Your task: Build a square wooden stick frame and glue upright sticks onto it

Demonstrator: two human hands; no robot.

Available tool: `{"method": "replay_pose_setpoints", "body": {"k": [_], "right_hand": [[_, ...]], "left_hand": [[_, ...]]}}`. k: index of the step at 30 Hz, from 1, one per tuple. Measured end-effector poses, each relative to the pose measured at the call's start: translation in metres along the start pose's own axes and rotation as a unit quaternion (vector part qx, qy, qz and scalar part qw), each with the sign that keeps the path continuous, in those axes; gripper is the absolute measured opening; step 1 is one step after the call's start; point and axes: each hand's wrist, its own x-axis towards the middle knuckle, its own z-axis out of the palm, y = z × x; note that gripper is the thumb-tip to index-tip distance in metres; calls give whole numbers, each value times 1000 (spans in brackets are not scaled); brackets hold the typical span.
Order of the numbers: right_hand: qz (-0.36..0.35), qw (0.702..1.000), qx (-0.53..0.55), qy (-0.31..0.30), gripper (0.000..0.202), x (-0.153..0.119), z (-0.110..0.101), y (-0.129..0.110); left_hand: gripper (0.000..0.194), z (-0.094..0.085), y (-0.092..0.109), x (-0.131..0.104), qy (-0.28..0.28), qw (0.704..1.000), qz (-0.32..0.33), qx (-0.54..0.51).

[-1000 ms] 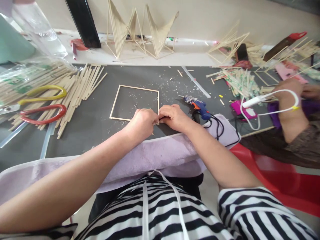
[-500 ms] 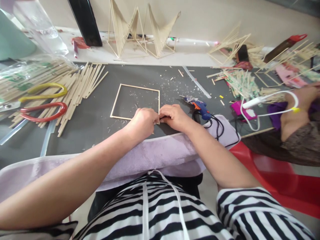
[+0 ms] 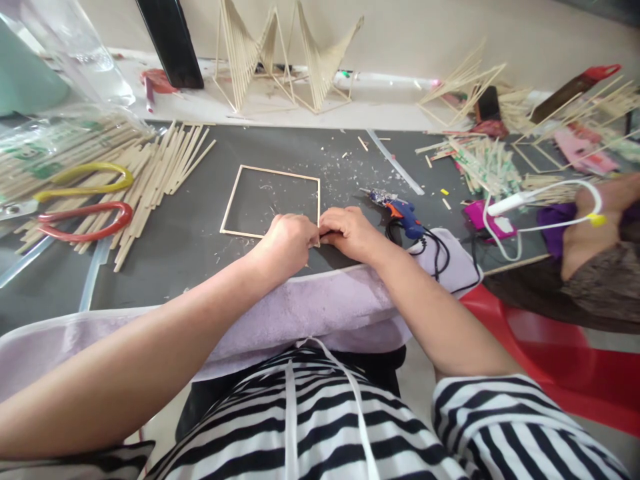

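Observation:
A square frame of thin wooden sticks (image 3: pixel 280 173) lies flat on the dark grey table (image 3: pixel 185 217). At its near right corner my left hand (image 3: pixel 290 241) is closed on the frame, its fingers covering part of the near side. My right hand (image 3: pixel 347 233) is closed at the same corner, fingertips against the stick and close to my left fingertips. The exact joint between the fingers is hidden. Right of my right hand lies a blue and orange glue gun (image 3: pixel 405 217) with a black cord.
Loose sticks (image 3: pixel 145 193) and scissors with yellow and red handles (image 3: pixel 90 220) lie left. Stick models (image 3: pixel 320 67) stand behind beside a black phone (image 3: pixel 173 43). A lilac towel (image 3: pixel 310 313) covers the near edge. Another person's arm (image 3: pixel 583 227) rests right, near a pink device (image 3: pixel 490 220).

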Motion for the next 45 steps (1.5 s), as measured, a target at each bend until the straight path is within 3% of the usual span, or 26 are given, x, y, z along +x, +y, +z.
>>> {"method": "replay_pose_setpoints", "body": {"k": [14, 45], "right_hand": [[21, 1000, -6, -9, 15, 1, -4, -7], [0, 1000, -2, -1, 13, -2, -2, -1]], "left_hand": [[25, -4, 2, 0, -21, 1000, -7, 16], [27, -9, 6, 1, -43, 999, -18, 2]]}}
